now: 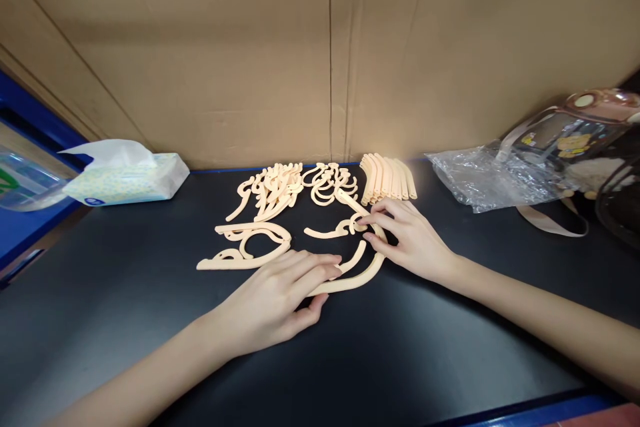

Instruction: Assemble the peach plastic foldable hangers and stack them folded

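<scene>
While the left hand pins the long curved strip mid-worktop, the right hand pinches a smaller curved piece against it; apparently a fitting step, requiring careful alignment next.

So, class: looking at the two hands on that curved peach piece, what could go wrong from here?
1. The curved piece looks thin; pressed by the left hand and right hand, it might bend or snap.
2. The loose pieces lie close behind; a sweep of the fingers could scatter them.
</scene>
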A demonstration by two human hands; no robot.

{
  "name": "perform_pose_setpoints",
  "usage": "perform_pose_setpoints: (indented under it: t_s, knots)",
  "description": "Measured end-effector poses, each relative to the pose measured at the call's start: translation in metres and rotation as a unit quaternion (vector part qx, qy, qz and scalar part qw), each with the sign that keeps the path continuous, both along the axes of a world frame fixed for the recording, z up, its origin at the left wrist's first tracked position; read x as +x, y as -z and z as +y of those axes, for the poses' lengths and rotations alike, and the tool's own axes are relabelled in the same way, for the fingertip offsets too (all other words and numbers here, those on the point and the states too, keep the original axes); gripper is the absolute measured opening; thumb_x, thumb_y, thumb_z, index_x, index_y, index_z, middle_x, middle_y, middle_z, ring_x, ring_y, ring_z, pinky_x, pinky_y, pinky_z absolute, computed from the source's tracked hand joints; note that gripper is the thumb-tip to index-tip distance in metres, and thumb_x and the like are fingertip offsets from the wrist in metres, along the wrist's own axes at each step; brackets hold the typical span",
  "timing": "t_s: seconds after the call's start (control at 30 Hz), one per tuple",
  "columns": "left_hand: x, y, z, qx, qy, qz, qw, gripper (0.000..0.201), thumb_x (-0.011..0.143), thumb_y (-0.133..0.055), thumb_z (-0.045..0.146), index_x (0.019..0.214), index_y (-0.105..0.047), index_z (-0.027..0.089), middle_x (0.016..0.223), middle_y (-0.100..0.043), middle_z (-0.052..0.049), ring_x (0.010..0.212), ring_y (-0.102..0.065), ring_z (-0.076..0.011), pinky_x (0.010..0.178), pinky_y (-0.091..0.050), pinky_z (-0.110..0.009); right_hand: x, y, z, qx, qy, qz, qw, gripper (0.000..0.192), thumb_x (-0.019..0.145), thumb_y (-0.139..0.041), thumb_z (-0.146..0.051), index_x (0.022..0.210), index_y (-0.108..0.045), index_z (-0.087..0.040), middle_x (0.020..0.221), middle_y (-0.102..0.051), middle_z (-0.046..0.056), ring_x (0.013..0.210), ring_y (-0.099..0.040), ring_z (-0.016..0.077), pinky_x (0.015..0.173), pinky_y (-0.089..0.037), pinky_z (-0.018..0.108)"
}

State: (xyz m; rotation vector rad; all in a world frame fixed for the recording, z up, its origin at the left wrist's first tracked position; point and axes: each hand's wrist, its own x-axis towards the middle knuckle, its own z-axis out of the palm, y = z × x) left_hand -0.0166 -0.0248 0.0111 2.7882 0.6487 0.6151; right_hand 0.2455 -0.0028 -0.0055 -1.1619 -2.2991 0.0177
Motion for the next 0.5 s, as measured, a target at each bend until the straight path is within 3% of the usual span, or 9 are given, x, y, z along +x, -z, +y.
perform_pose_setpoints:
  t_s: [0.5]
  knots:
    - [0.0000, 0.0000, -0.0002, 0.007, 0.007, 0.011, 1.000, 0.032, 0.087, -0.046, 0.006, 0.114, -0.057, 0.020, 0.119, -0.064, -0.006, 0.100, -0.062, -0.0160, 0.084, -0.048, -0.028, -0.0005, -0.0005, -0.0014, 0.003, -0.044, -0.044, 0.998, 0.020, 0.091, -0.053, -0.025, 0.105, -0.066, -0.020, 0.097, -0.060, 0.007, 0.089, -0.057, 0.0200, 0.082, -0.044, 0.036]
